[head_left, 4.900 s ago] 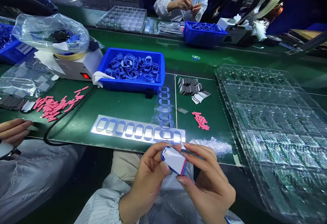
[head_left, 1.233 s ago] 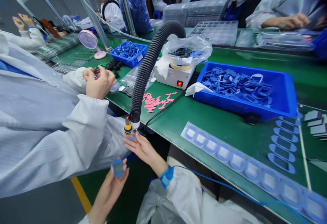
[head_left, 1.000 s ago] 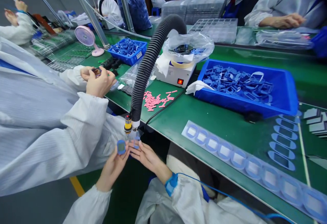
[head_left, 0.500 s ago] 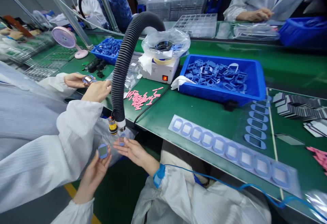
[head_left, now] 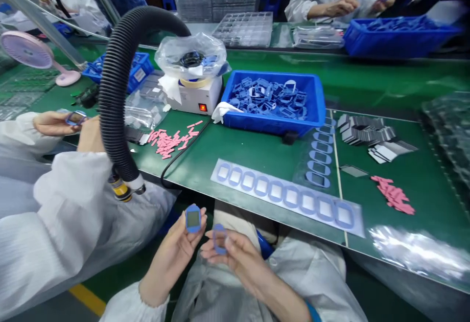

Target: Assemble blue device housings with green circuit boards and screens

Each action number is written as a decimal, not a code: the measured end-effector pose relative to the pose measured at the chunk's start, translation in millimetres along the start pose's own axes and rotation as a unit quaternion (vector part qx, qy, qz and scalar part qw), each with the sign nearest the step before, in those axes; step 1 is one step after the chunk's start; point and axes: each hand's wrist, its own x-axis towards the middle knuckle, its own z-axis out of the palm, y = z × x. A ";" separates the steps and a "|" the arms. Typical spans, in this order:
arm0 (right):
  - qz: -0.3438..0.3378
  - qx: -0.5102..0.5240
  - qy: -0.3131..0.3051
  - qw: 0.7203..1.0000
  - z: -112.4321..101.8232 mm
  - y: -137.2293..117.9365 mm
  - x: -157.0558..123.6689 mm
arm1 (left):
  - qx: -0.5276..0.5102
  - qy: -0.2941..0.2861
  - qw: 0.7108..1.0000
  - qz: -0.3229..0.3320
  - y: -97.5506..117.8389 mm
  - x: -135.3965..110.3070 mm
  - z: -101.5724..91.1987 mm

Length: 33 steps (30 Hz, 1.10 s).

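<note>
My left hand (head_left: 172, 248) pinches a small blue frame with a dark grey screen (head_left: 193, 218) by its edges, the screen facing up at me. Close beside it, my right hand (head_left: 240, 253) holds a clear oval cover with a blue rim (head_left: 220, 239) between thumb and fingers. The two pieces are apart, both above my lap and below the bench edge. Up and to the left hangs the black corrugated hose (head_left: 119, 87), with a yellow and black fitting (head_left: 120, 188) at its nozzle.
On the green bench lie a strip of oval blue-rimmed covers (head_left: 262, 186), pink tabs (head_left: 167, 142) and stacked screens (head_left: 365, 129). A blue bin (head_left: 271, 125) of frames stands behind. A white box (head_left: 198, 98) has a lit red switch. A co-worker's sleeve (head_left: 73, 190) is close at left.
Both hands have moved away from the hose nozzle, down toward my lap, still holding their pieces. My view has turned to the right. The neighbour's hands still hold a similar frame.
</note>
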 end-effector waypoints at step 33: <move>-0.441 -0.536 0.377 0.613 -26.8 -101.4 -112.1 | 0.174 -0.189 0.959 0.116 -107.9 -38.4 145.8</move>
